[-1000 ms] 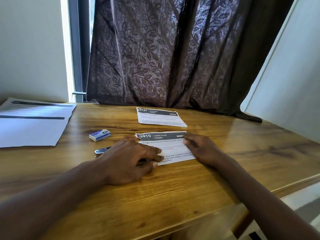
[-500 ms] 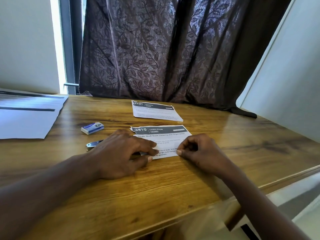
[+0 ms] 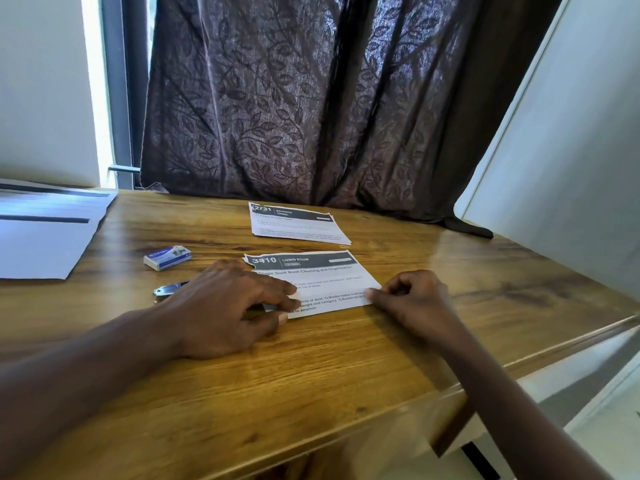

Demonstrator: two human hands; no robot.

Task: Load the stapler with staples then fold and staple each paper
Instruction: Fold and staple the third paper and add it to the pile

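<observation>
Paper [image 3: 322, 280] pressed under flat fingers [image 3: 278, 289] of left hand [image 3: 225, 306]; right hand [image 3: 415, 303], fingers curled, pinching its edge

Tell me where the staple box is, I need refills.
In the head view, the staple box lies left of centre on the table, just beyond the stapler and left of the Living Room paper.
</observation>
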